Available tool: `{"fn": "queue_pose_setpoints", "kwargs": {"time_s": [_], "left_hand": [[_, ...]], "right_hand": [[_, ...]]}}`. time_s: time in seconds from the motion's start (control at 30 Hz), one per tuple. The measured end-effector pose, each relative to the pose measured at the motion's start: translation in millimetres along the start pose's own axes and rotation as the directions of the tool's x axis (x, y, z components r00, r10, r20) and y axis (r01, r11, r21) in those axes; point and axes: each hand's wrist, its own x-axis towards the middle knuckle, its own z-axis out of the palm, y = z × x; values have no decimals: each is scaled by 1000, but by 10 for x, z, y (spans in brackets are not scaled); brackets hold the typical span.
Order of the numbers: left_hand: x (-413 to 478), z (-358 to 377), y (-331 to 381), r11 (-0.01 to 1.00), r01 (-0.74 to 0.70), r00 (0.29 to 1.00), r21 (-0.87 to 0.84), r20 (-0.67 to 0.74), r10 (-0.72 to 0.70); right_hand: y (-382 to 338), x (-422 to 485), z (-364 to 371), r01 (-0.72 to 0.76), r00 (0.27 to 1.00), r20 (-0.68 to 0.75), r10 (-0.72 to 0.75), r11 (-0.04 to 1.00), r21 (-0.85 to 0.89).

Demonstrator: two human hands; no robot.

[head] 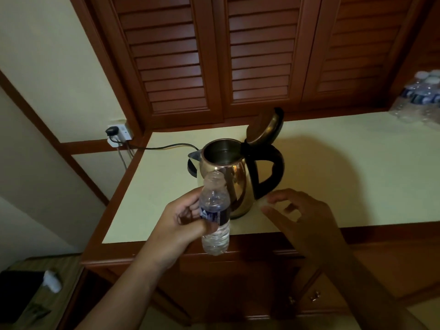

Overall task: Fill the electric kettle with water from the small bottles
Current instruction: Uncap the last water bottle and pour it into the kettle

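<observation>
No readable text, label on bottle (215, 210) too blurred

Dim, warm indoor light. Counter (357, 175) top brightest; soft shadow right of kettle (238, 179). Reflections on kettle's metal. Right hand (307, 217) dark. Wide-angle bending at edges; far-right bottles (419, 96) blurred.

Likely a hotel room: kettle (238, 177) on a counter (333, 163) just beyond the left hand (181, 222), louvred doors (259, 55) behind, bottle pack (419, 98) well beyond the right hand (307, 215).
</observation>
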Motion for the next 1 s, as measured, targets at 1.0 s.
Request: {"fn": "queue_pose_setpoints", "kwargs": {"time_s": [1.0], "left_hand": [[138,-282,423,962,-54,994,269,-82,78]], "right_hand": [[648,174,539,-5,972,191,135,828,-561]]}}
